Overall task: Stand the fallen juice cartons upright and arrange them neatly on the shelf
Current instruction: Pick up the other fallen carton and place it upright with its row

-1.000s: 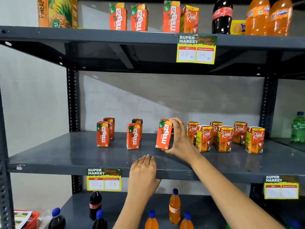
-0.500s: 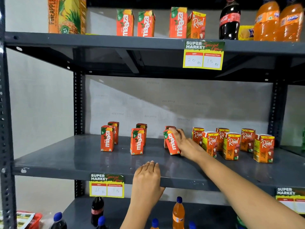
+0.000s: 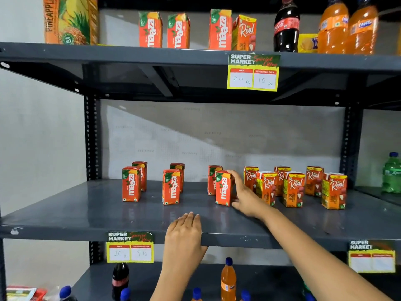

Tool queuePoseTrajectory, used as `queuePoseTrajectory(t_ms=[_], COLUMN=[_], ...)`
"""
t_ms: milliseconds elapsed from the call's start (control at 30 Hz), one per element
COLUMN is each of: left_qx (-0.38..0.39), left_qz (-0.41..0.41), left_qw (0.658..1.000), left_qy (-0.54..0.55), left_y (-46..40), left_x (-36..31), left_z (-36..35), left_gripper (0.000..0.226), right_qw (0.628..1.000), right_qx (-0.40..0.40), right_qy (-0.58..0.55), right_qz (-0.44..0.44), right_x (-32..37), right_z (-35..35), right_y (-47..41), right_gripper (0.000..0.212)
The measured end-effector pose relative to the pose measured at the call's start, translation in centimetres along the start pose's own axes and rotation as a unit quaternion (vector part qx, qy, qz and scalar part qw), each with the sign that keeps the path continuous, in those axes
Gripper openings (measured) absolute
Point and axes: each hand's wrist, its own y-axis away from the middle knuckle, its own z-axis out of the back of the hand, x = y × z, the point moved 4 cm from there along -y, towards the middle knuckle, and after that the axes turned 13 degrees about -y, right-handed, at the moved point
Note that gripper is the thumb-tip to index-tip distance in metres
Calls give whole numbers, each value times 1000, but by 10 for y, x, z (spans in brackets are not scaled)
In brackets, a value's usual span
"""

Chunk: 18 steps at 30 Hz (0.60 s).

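Small orange Maaza cartons stand upright in pairs on the grey middle shelf [image 3: 65, 213]: one pair at the left [image 3: 131, 184], one in the middle [image 3: 171, 186]. A third front carton [image 3: 223, 189] stands upright just ahead of another Maaza carton [image 3: 212, 178]. My right hand [image 3: 246, 197] cups its right side, fingers behind and thumb at its lower front corner. Several Real cartons [image 3: 294, 189] stand upright in two rows to the right. My left hand [image 3: 184, 233] lies flat on the shelf's front edge, holding nothing.
The top shelf carries more Maaza cartons [image 3: 150, 29], a pineapple carton [image 3: 69, 20], a cola bottle [image 3: 286, 25] and orange soda bottles [image 3: 347, 27]. Price tags [image 3: 252, 72] hang on the shelf edges. Bottles [image 3: 227, 279] stand on the bottom shelf. A green bottle [image 3: 391, 172] is at the far right.
My right hand lowered the tilted Maaza carton onto the shelf, and it now stands upright in front of the rear carton. The left hand stayed on the shelf edge.
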Motion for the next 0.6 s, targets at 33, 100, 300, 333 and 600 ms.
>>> queuePoseTrajectory(t_ms=[33, 100, 300, 333, 600], left_qx=[0, 12, 125, 125, 174], left_qz=[0, -8, 88, 142, 365], left_qw=[1000, 1000, 968, 955, 903], left_qy=[0, 0, 200, 226, 148], left_y=[-2, -6, -37, -49, -93], left_x=[2, 8, 39, 48, 55], left_z=[-1, 0, 16, 13, -33], left_gripper=[65, 72, 92, 85, 97], right_qw=[1000, 998, 979, 977, 931], right_qx=[8, 7, -39, -40, -186], right_qy=[-17, -44, -55, -44, 52], right_qz=[-10, -33, -190, -204, -310], right_x=[0, 2, 10, 12, 16], right_z=[-1, -2, -11, -16, -33], right_y=[0, -2, -5, -5, -1], right_gripper=[110, 113, 93, 94, 95])
